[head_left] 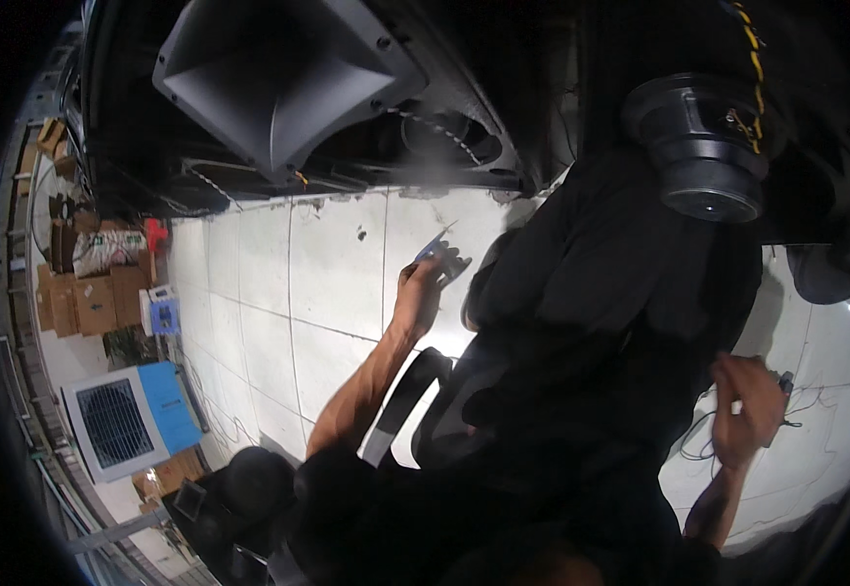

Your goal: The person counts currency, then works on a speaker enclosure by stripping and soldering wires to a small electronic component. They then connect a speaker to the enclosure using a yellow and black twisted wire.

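Observation:
My left hand point(419, 296) reaches out over the tiled floor, its fingers closed on a small blue and grey piece point(432, 246) with a thin pointed end; its kind is unclear. Low on the right, my right hand point(749, 410) is curled, and what its fingers hold, if anything, is hidden. Beside it lie a small dark object point(786, 383) and a thin looped cable point(700, 444). A round black speaker driver point(703, 151) rests above my dark-clothed leg point(581, 273). Twisted yellow and black wire point(755, 59) runs to its terminals.
A large dark cabinet with a grey horn point(278, 93) stands ahead, twisted wires point(435, 127) hanging from it. White floor tiles point(337, 264) lie below. To the left are a blue and white air cooler point(117, 420), cardboard boxes point(95, 305) and a small blue crate point(164, 316).

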